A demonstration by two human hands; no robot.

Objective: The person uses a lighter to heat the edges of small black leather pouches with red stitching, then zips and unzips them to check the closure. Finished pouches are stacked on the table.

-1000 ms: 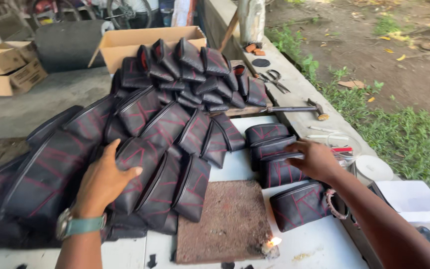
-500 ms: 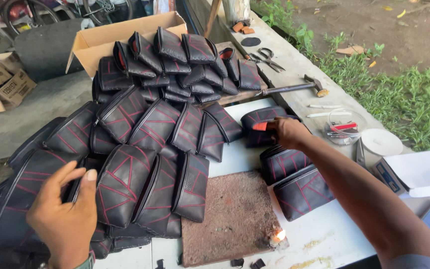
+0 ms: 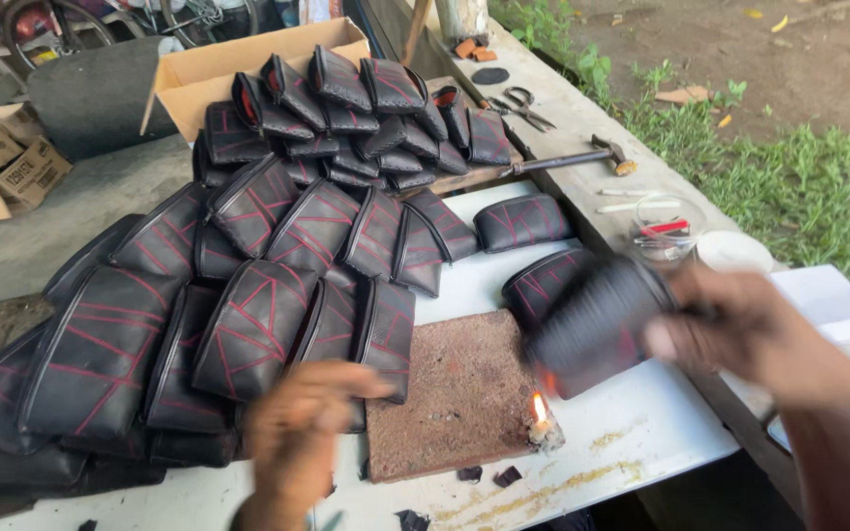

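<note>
My right hand (image 3: 755,334) grips a black pouch (image 3: 597,324) with red stitching and holds it just above a small lit candle (image 3: 540,421), which stands at the corner of a brown stone slab (image 3: 455,388). The pouch and hand are motion-blurred. My left hand (image 3: 302,433) hovers low in front, fingers apart and holding nothing, near the front edge of a big pile of black pouches (image 3: 248,295). Another pouch (image 3: 521,222) lies alone on the white tabletop (image 3: 641,433), and one more (image 3: 548,280) sits partly behind the held pouch.
A second stack of pouches (image 3: 346,108) rests in front of an open cardboard box (image 3: 248,64). A hammer (image 3: 568,157), scissors (image 3: 523,103), a clear round container (image 3: 666,226) and a white lid (image 3: 733,251) lie along the right bench. Grass lies beyond. Small black scraps (image 3: 489,477) dot the table.
My right hand has picked a pouch up from the table and brought it down over the candle flame. My left hand has left the pile and moved right toward the slab.
</note>
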